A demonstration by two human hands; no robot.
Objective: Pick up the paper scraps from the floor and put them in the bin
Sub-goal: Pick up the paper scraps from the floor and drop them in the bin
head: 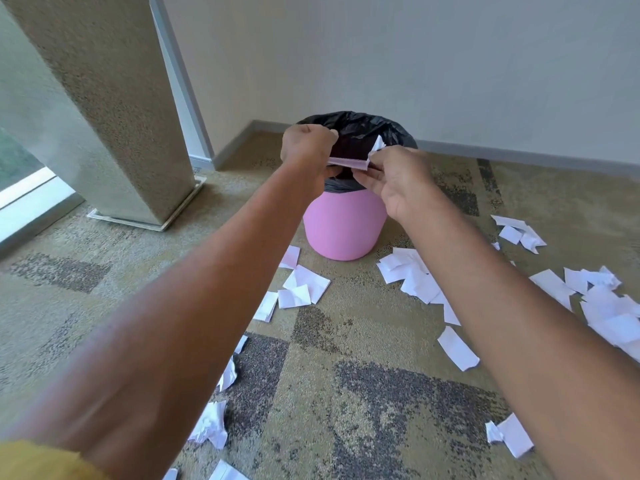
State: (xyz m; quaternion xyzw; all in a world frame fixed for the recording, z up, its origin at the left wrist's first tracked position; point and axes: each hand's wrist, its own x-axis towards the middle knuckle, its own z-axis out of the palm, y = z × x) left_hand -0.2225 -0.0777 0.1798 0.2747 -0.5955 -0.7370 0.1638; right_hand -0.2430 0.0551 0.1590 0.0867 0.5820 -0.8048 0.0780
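A pink bin (344, 226) lined with a black bag (360, 128) stands on the carpet near the wall corner. Both my arms reach out over its mouth. My left hand (306, 150) is curled and grips one end of a white paper scrap (349, 163). My right hand (398, 178) pinches the other end of that scrap, with a corner of paper sticking up above its fingers. Several white paper scraps (304, 289) lie on the carpet in front of the bin and more scraps (609, 306) lie to the right.
A speckled square column (114, 109) on a base plate stands at the left beside a glass door. A plain wall with a grey skirting board (519, 155) runs behind the bin. More crumpled scraps (211, 426) lie near my left forearm.
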